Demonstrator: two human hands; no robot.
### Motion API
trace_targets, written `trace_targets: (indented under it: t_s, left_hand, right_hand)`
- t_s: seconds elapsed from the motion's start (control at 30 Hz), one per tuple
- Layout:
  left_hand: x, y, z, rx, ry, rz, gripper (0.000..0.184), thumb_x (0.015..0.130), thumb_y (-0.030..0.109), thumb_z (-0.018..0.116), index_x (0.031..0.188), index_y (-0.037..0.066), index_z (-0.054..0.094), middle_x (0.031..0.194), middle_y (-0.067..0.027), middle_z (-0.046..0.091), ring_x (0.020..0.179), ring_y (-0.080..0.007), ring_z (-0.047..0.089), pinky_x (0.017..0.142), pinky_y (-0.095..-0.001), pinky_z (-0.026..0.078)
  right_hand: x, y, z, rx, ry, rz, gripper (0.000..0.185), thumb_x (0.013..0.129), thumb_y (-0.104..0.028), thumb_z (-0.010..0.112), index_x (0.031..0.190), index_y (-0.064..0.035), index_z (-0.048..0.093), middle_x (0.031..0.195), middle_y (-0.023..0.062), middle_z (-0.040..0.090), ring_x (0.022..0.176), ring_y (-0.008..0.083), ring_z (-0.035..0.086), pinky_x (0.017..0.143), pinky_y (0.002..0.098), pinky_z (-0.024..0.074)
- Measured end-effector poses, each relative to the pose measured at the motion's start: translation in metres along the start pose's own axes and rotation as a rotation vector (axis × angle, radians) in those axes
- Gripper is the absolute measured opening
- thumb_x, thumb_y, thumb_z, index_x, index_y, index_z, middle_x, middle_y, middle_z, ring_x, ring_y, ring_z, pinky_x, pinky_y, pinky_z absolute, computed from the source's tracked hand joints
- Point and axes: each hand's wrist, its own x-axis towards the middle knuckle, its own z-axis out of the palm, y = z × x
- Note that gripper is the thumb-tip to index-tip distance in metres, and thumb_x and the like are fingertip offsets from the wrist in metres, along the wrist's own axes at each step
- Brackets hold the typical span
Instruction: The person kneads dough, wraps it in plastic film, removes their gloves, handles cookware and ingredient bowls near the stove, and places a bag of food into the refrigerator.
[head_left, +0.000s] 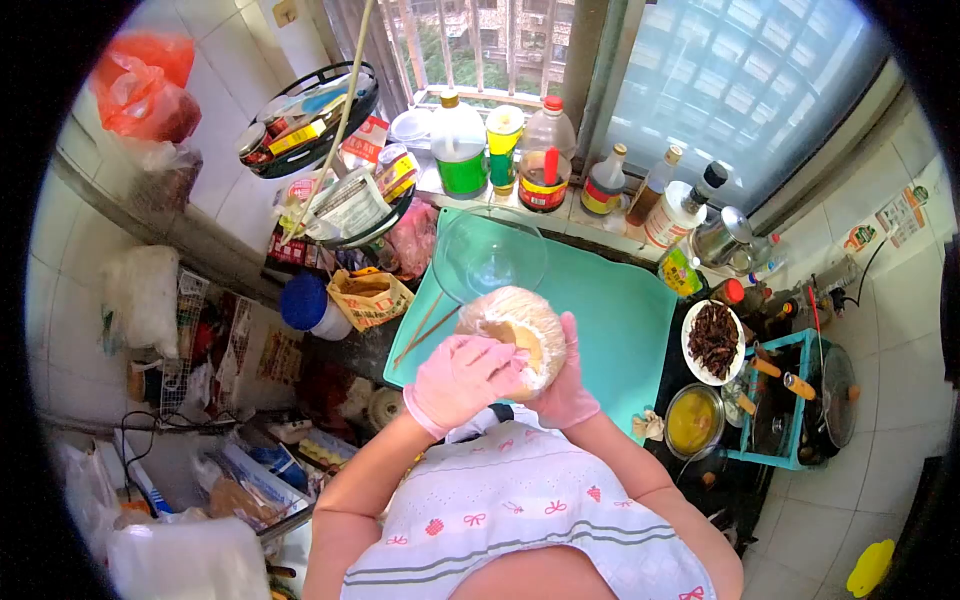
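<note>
A round bowl-like container (522, 325), wrapped in clear plastic and with something yellowish inside, is held tilted near my chest. My left hand (465, 385), in a pink glove, lies at its opening, with the fingertips at the inside; whether they pinch anything is hidden. Wrapped round the right side of the container is my right hand (567, 385), also gloved in pink. Just beyond stands a clear glass bowl (490, 255) on the green mat (625, 330). Two wooden chopsticks (425, 330) lie at the mat's left side.
Bottles (460, 150) line the windowsill. A white plate of dark food (713, 342), a pot of yellow liquid (694, 422) and a blue-green rack (800, 400) stand at the right. A paper bag (370, 297) and a blue-lidded jar (312, 305) sit left of the mat.
</note>
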Motion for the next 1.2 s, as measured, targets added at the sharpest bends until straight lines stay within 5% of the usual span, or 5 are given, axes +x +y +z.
trace_targets:
  t_s: [0.13, 0.43, 0.63, 0.97, 1.2]
  left_hand:
    - [0.001, -0.004, 0.005, -0.019, 0.054, 0.045, 0.024, 0.076, 0.018, 0.063, 0.101, 0.017, 0.063, 0.101, 0.0017, 0.059, 0.092, -0.0174, 0.057, 0.086, -0.0367, 0.043]
    - [0.022, 0.011, -0.027, -0.345, -0.074, -0.420, 0.019, 0.084, 0.030, 0.062, 0.080, 0.012, 0.064, 0.071, -0.0057, 0.063, 0.073, -0.0253, 0.060, 0.080, -0.0394, 0.042]
    - [0.030, 0.011, -0.033, -0.616, -0.143, -0.380, 0.026, 0.083, 0.022, 0.065, 0.060, 0.010, 0.061, 0.053, -0.0055, 0.056, 0.059, -0.0273, 0.058, 0.064, -0.0376, 0.045]
    - [0.021, -0.049, -0.032, -0.508, 0.179, -0.510, 0.018, 0.083, 0.013, 0.066, 0.100, 0.008, 0.065, 0.098, -0.0087, 0.068, 0.091, -0.0242, 0.061, 0.083, -0.0354, 0.046]
    - [0.022, -0.045, -0.012, -0.385, -0.163, -0.491, 0.029, 0.079, 0.012, 0.070, 0.106, 0.008, 0.058, 0.096, -0.0117, 0.059, 0.091, -0.0289, 0.058, 0.079, -0.0321, 0.047]
  right_hand:
    - [0.001, 0.001, 0.002, -0.020, 0.041, -0.013, 0.083, 0.086, -0.072, 0.035, 0.140, -0.0077, 0.038, 0.139, 0.0133, 0.045, 0.126, 0.0285, 0.046, 0.107, 0.0441, 0.0354]
    - [0.006, -0.003, 0.001, -0.052, 0.052, -0.089, 0.083, 0.086, -0.072, 0.034, 0.141, -0.0094, 0.035, 0.142, 0.0135, 0.042, 0.130, 0.0299, 0.042, 0.109, 0.0445, 0.0329]
    - [0.005, -0.005, 0.006, -0.095, 0.050, -0.041, 0.084, 0.086, -0.072, 0.035, 0.142, -0.0098, 0.035, 0.142, 0.0135, 0.041, 0.130, 0.0297, 0.042, 0.109, 0.0446, 0.0327]
    - [0.009, -0.001, -0.001, -0.102, 0.066, -0.040, 0.079, 0.086, -0.068, 0.041, 0.142, -0.0115, 0.035, 0.141, 0.0117, 0.043, 0.127, 0.0294, 0.045, 0.106, 0.0488, 0.0359]
    - [0.010, -0.003, -0.006, -0.071, 0.077, 0.002, 0.081, 0.085, -0.068, 0.042, 0.142, -0.0115, 0.035, 0.141, 0.0119, 0.043, 0.127, 0.0298, 0.045, 0.106, 0.0494, 0.0355]
